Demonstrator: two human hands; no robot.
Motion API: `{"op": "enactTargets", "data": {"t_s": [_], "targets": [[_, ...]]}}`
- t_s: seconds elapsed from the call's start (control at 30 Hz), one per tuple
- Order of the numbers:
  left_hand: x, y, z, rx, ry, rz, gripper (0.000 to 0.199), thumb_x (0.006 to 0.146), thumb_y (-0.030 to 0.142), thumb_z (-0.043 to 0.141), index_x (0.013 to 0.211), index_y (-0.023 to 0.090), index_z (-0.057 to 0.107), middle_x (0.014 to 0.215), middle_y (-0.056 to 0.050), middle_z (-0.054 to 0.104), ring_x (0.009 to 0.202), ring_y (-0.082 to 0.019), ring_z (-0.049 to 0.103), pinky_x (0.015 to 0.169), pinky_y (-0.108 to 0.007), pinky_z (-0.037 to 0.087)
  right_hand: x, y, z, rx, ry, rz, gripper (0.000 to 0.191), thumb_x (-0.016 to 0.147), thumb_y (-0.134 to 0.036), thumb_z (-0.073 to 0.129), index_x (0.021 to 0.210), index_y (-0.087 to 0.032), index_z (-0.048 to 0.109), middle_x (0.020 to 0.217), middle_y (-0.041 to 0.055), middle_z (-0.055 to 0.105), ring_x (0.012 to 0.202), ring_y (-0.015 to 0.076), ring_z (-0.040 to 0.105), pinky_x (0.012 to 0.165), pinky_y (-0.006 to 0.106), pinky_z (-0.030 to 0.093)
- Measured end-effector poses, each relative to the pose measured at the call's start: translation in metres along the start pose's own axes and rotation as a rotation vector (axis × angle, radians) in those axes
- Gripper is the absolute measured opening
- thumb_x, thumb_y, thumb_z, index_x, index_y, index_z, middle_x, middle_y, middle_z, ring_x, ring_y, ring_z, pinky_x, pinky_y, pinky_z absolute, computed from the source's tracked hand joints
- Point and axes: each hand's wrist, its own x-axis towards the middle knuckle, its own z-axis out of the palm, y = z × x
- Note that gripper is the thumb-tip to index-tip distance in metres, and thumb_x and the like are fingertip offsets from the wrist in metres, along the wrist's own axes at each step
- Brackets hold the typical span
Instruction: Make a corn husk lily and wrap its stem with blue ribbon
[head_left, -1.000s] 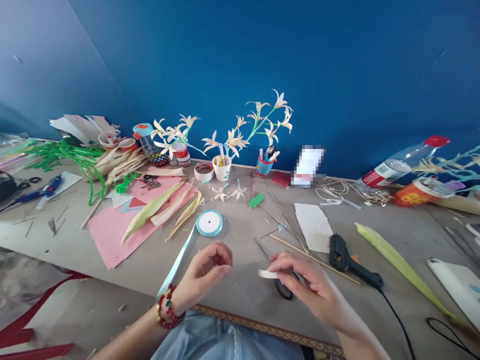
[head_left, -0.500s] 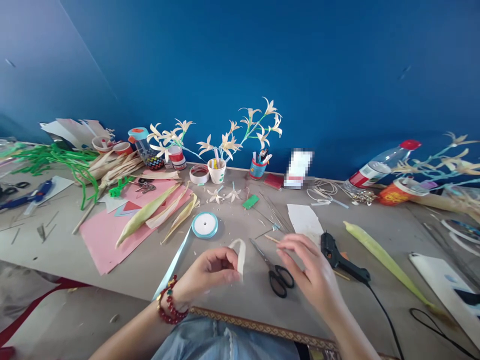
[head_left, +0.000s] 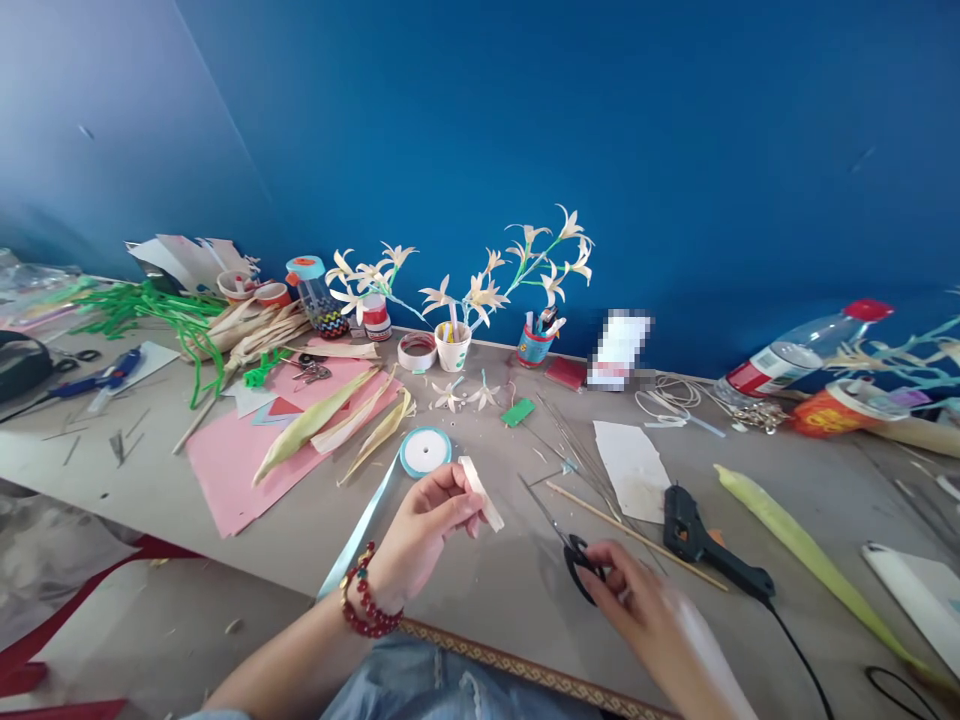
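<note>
A pale folded strip (head_left: 482,492) is pinched between the thumb and fingers of my left hand (head_left: 442,515), above the grey table (head_left: 487,580). My right hand (head_left: 630,590) has its fingers closed at the black handles of the scissors (head_left: 559,525), whose blades point away toward the upper left. A roll of light blue ribbon (head_left: 425,453) lies beyond my left hand, with its loose end running down past my wrist. Right of the scissors, a thin wooden stick (head_left: 637,535) lies slantwise on the table.
A black glue gun (head_left: 712,548) with a cord lies at the right, beside a green husk (head_left: 810,545). White flowers stand in a paper cup (head_left: 453,348) at the back. Husks lie on pink paper (head_left: 225,470) at the left. A bottle (head_left: 810,350) leans at the back right.
My right hand has moved down and closed on the scissors' handles, uncovering the wooden stick. The strip in my left hand has turned and now slants. The view has shifted slightly left.
</note>
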Motion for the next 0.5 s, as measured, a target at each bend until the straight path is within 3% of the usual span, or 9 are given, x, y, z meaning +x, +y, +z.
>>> {"op": "enactTargets", "data": {"t_s": [0.1, 0.17, 0.23, 0.33, 0.5], "targets": [[-0.001, 0.001, 0.003, 0.021, 0.003, 0.026, 0.02, 0.082, 0.025, 0.073, 0.076, 0.014, 0.058, 0.07, 0.0, 0.06, 0.058, -0.008, 0.05, 0.06, -0.022, 0.039, -0.005, -0.02, 0.004, 0.574, -0.14, 0.076, 0.042, 0.085, -0.062, 0.058, 0.094, -0.02, 0.06, 0.077, 0.0058, 0.068, 0.053, 0.0167, 0.058, 0.054, 0.03, 0.049], [-0.001, 0.0, 0.006, 0.034, 0.015, 0.051, 0.019, 0.083, 0.026, 0.072, 0.077, 0.014, 0.058, 0.071, -0.001, 0.061, 0.059, -0.009, 0.05, 0.062, -0.022, 0.04, -0.012, -0.037, 0.014, 0.795, -0.193, 0.139, 0.047, 0.082, -0.063, 0.064, 0.096, -0.018, 0.062, 0.076, 0.005, 0.065, 0.053, 0.0136, 0.053, 0.051, 0.026, 0.046], [-0.001, -0.002, 0.01, 0.036, 0.03, 0.067, 0.018, 0.084, 0.026, 0.071, 0.078, 0.014, 0.058, 0.072, -0.002, 0.062, 0.061, -0.009, 0.051, 0.063, -0.023, 0.04, -0.019, -0.054, 0.026, 0.912, -0.225, 0.209, 0.05, 0.077, -0.063, 0.07, 0.096, -0.018, 0.063, 0.071, 0.0014, 0.061, 0.049, 0.0093, 0.044, 0.047, 0.022, 0.039], [-0.001, -0.006, 0.015, 0.026, 0.03, 0.068, 0.017, 0.086, 0.024, 0.069, 0.078, 0.014, 0.058, 0.073, -0.001, 0.062, 0.063, -0.01, 0.054, 0.065, -0.023, 0.041, -0.024, -0.069, 0.04, 1.023, -0.27, 0.204, 0.059, 0.066, -0.071, 0.074, 0.092, -0.019, 0.061, 0.071, 0.0007, 0.06, 0.051, 0.0081, 0.039, 0.046, 0.02, 0.032], [0.0, -0.007, 0.019, 0.025, 0.0, 0.046, 0.016, 0.085, 0.023, 0.069, 0.077, 0.015, 0.058, 0.072, 0.0, 0.059, 0.063, -0.01, 0.056, 0.065, -0.024, 0.044, -0.023, -0.073, 0.043, 1.033, -0.319, 0.149, 0.058, 0.065, -0.072, 0.074, 0.086, -0.02, 0.058, 0.071, -0.001, 0.058, 0.049, 0.0064, 0.032, 0.044, 0.02, 0.027]]}}
